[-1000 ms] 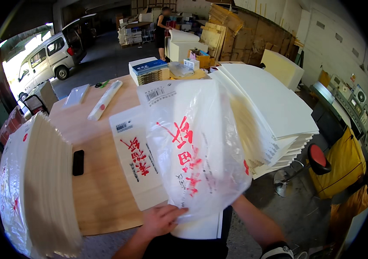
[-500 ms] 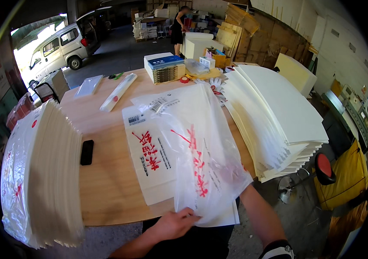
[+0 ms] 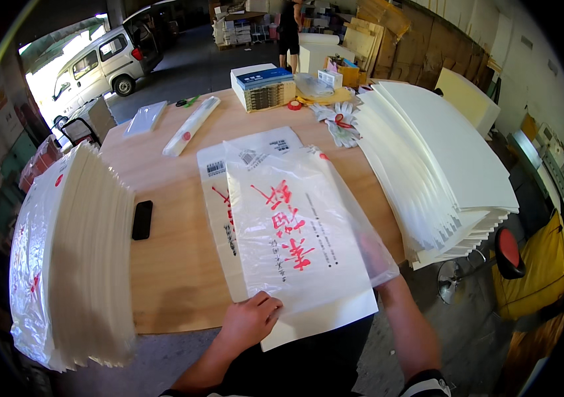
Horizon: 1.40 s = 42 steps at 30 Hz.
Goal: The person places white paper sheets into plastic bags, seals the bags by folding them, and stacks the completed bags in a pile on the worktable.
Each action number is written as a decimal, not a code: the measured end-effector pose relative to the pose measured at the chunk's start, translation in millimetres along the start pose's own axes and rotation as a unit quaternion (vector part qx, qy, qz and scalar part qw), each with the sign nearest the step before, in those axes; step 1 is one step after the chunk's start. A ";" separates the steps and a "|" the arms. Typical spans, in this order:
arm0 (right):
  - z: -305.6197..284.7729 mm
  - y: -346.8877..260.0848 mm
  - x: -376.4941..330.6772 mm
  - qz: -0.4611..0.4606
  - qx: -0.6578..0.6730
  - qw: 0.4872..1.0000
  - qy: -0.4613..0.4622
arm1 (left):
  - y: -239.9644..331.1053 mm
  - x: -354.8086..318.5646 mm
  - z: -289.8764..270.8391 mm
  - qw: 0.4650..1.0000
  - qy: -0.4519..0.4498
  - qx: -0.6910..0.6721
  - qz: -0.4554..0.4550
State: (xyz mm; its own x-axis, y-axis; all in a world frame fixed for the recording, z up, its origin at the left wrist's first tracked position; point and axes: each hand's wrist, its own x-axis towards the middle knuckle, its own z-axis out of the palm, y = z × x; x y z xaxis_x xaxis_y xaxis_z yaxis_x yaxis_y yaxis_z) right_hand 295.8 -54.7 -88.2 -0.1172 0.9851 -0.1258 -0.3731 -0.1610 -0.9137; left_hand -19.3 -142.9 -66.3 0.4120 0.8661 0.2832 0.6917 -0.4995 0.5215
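Note:
A clear plastic bag (image 3: 335, 218) with red lettering lies partly over a stack of white paper (image 3: 325, 325), whose near end sticks out of the bag's mouth. At the left corner of that mouth my left hand (image 3: 253, 320) is closed, its fingers curled on the bag's edge. My right hand (image 3: 376, 255) is inside the bag at its right side, showing only dimly through the plastic; its fingers cannot be made out. Beneath, a second printed plastic bag (image 3: 212, 192) lies flat on the wooden table (image 3: 169, 278).
Tall packs of white sheets (image 3: 90, 264) stand at left, a fanned paper stack (image 3: 451, 152) at right. A black phone (image 3: 142, 220), a plastic roll (image 3: 190, 126), grey gloves (image 3: 338, 122), red tape (image 3: 294, 105) and a blue-topped stack (image 3: 263, 78) lie around. A person (image 3: 289, 33) stands far back.
The bag has gone from bunched and lifted to lying flatter over the paper. My left hand has shifted left and up along its mouth. The gloves have come into fuller sight.

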 end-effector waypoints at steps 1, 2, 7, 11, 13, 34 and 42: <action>-22.5 16.1 -1.4 0.046 0.038 0.996 0.063 | 1.3 0.9 3.5 1.000 -0.009 0.004 0.003; -64.7 47.2 -2.4 0.087 0.077 0.985 0.132 | -0.9 2.4 12.1 1.000 -0.016 0.003 -0.002; -34.3 52.8 -22.8 0.019 0.100 0.988 0.112 | -25.6 -15.2 25.6 0.999 -0.038 0.020 -0.024; -15.9 46.0 -55.2 -0.004 0.148 0.987 0.067 | -16.2 -10.1 27.0 0.999 -0.045 0.023 -0.020; -38.6 101.3 -73.6 0.019 0.196 0.972 0.131 | -22.1 -11.8 34.0 0.999 -0.032 0.010 -0.029; 40.6 122.6 -184.1 0.024 0.290 0.930 0.224 | -13.1 -35.8 30.2 0.998 0.010 0.062 0.002; 23.2 136.4 -158.4 0.036 0.295 0.928 0.224 | -22.2 -48.4 28.1 0.992 -0.004 0.127 -0.017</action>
State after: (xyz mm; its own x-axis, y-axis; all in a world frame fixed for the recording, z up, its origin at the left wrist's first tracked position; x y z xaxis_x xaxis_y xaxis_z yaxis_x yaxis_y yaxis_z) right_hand 242.1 -234.2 -184.0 0.1840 0.8755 -0.4469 -0.8333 -0.1022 -0.5432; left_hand -37.9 -174.3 -114.2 0.3906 0.8824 0.2623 0.8313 -0.4605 0.3114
